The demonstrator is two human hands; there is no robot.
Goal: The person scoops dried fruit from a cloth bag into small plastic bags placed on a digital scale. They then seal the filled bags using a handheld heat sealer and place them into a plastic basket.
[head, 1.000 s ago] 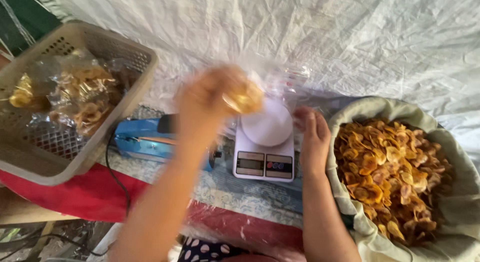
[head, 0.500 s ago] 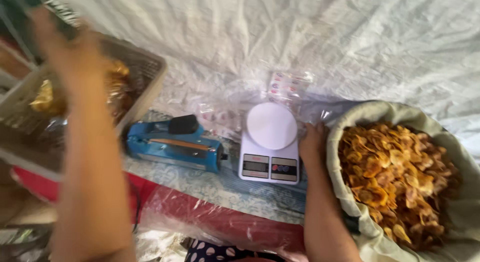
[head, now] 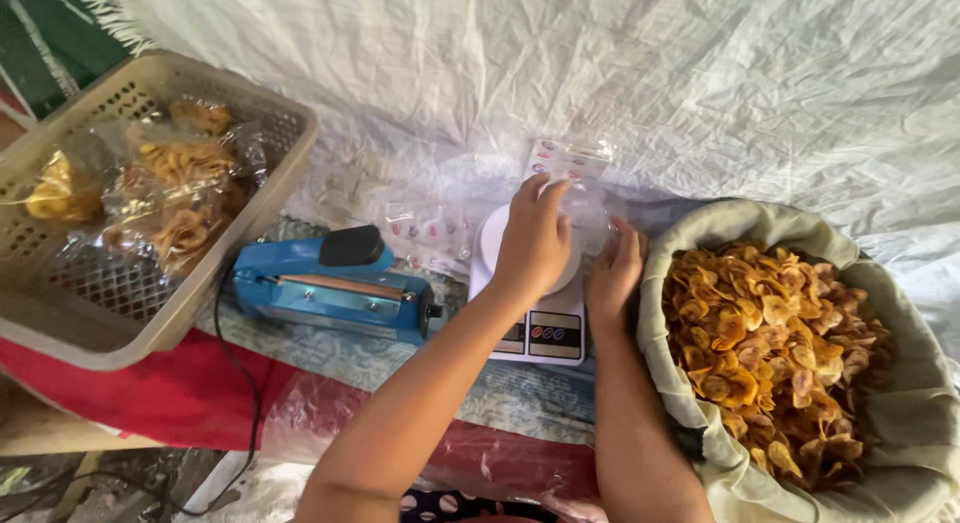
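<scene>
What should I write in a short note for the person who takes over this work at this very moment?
Left hand: over the white scale, fingers on an empty clear bag.
Right hand: beside the scale, touching the same plastic, next to the sack of chips.
Done: several filled bags lie in the beige basket.
Left: the clear bag holds no chips; the sack is full. The blue sealer sits closed left of the scale.
</scene>
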